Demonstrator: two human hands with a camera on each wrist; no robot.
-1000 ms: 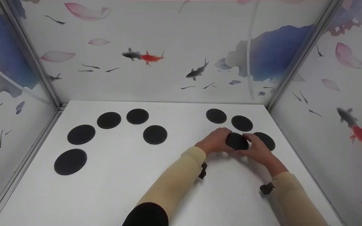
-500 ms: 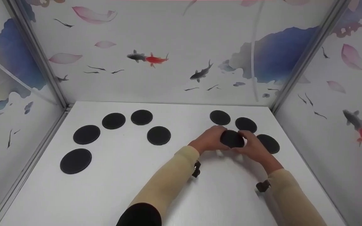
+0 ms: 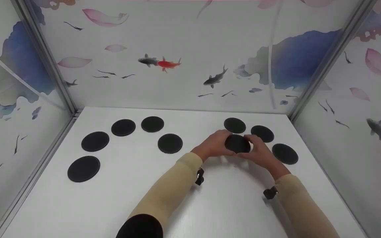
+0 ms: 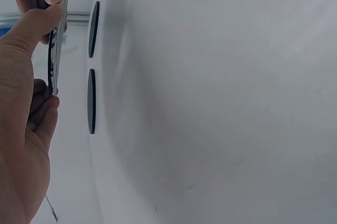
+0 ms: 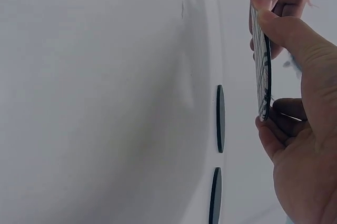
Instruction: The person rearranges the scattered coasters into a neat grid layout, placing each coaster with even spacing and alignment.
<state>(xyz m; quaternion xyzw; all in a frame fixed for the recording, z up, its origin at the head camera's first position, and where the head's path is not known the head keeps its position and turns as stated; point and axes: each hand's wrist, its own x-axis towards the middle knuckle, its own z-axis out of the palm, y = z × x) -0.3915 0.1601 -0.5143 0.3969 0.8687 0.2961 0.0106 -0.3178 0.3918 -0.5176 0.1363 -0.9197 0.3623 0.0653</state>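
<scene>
Both hands hold one round black disc [image 3: 237,144], like a coaster, above the white table. My left hand [image 3: 214,144] grips its left edge and my right hand [image 3: 261,152] its right edge. In the left wrist view the disc [image 4: 55,66] appears edge-on, apart from the table, with the left thumb and fingers at opposite sides of the rim. The right wrist view shows a black-and-white pattern on the underside of the disc [image 5: 261,66]. There the two thumbs meet at its near edge.
Three similar discs lie around the hands: one behind [image 3: 234,125], another right of it [image 3: 262,133], a third beside the right hand [image 3: 285,153]. Several more form a curve at left, including a near one [image 3: 84,169] and an inner one [image 3: 170,143]. Printed walls [image 3: 184,92] enclose the table.
Both hands have moved left with the held disc, away from the disc at the far right. The discs on the table stay in place while the head view shifts slightly.
</scene>
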